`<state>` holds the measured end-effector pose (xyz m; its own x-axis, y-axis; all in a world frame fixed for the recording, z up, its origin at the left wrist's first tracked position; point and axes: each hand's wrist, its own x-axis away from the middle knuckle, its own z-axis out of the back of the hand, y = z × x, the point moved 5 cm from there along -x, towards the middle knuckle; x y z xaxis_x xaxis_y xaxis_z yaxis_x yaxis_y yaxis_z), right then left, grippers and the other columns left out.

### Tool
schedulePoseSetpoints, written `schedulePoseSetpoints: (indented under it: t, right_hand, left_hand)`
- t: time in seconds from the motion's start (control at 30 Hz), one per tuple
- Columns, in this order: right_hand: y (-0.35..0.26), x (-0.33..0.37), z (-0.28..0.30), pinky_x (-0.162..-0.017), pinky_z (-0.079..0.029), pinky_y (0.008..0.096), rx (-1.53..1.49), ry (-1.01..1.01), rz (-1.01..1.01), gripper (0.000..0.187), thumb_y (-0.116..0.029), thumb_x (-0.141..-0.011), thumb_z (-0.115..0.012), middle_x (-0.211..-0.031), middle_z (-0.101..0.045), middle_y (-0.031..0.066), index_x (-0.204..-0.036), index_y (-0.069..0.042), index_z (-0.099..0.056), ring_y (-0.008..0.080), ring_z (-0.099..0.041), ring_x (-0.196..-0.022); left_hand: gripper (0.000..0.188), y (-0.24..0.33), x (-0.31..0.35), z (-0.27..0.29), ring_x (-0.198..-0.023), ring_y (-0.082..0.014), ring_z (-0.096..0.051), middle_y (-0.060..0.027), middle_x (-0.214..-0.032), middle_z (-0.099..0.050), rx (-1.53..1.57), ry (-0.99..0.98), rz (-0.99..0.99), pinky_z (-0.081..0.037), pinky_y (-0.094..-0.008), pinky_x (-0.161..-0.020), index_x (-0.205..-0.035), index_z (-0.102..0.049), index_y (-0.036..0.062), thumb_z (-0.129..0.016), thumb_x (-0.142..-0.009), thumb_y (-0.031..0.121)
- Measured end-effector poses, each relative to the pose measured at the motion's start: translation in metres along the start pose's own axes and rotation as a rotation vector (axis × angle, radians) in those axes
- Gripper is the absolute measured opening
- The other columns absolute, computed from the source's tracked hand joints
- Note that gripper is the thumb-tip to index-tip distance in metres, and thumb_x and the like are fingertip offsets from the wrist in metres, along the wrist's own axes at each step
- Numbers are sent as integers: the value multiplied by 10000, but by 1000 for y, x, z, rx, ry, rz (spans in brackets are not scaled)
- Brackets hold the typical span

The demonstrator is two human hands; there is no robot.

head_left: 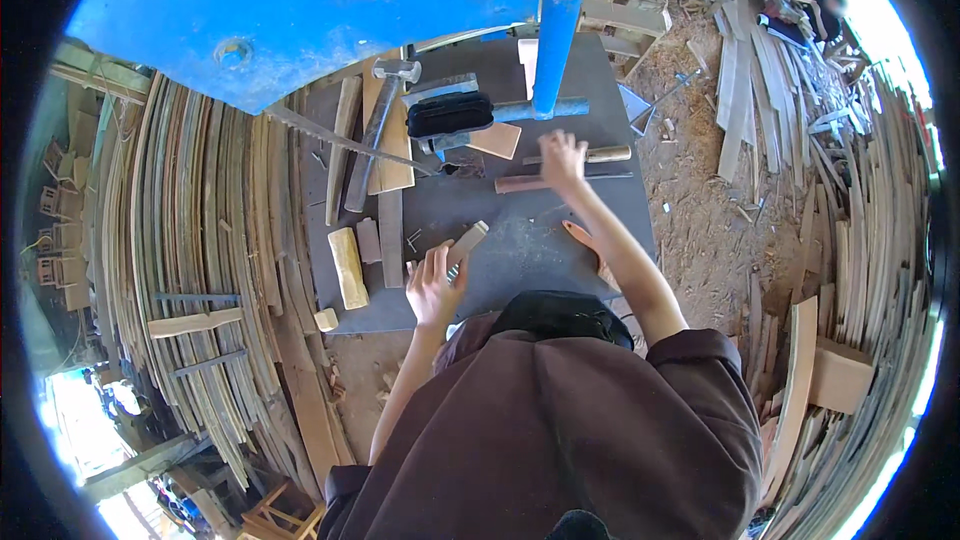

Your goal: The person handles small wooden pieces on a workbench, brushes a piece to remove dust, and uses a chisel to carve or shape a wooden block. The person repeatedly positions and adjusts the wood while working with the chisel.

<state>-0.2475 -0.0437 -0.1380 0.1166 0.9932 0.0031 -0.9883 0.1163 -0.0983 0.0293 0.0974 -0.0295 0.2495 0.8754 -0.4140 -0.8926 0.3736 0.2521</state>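
My left hand is closed round a small wooden block, held tilted above the near part of the dark tabletop. Farther off, my right hand reaches down over two long tools with its fingers bent and slightly apart. It covers the middle of a tool with a pale wooden handle. Just nearer lies a tool with a brown handle and a thin dark blade. I cannot make out whether the fingertips touch either one. An orange-brown wooden handle lies beside my right forearm, partly hidden by it.
A large blue metal plate and a blue post stand over the table's far side, near a black pad. A hammer, wood blocks and boards lie at left. Stacked planks flank the table.
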Motion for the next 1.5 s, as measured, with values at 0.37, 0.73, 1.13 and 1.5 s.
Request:
schedulePoseSetpoints:
  t: [0.37,0.73,1.13,1.5]
  right_hand:
    - [130,9,-10,-948,-444,635,26,-278,-157,408,-100,-727,-727,-1143,-602,117,-1110,-105,-586,330,-608,-1115]
    - [56,96,163,-659,-524,331,-753,96,169,239,-122,-845,-707,-822,-679,161,-1058,-16,-681,285,-667,-701]
    - [8,129,148,-597,-529,378,-815,53,-41,207,-208,-844,-669,-670,-666,178,-792,-8,-688,348,-673,-616]
    - [-9,128,147,-592,-517,411,-788,-121,87,237,-235,-800,-739,-658,-650,153,-809,-11,-661,335,-657,-611]
  left_hand:
    - [281,-3,-4,2,-762,-229,-677,-55,-926,-667,64,-26,3,-545,-337,-655,-1076,-610,104,-695,-883,289]
    - [270,-5,-10,2,-743,-240,-677,-50,-910,-659,89,-50,-3,-545,-345,-617,-1069,-617,102,-688,-889,290]
    - [310,-19,-23,0,-791,-323,-700,-108,-975,-708,147,-401,56,-562,-404,-627,-1092,-632,92,-663,-899,332]
    - [316,-14,-10,-7,-781,-305,-709,-99,-991,-720,210,-370,59,-570,-399,-660,-1121,-642,113,-667,-898,336]
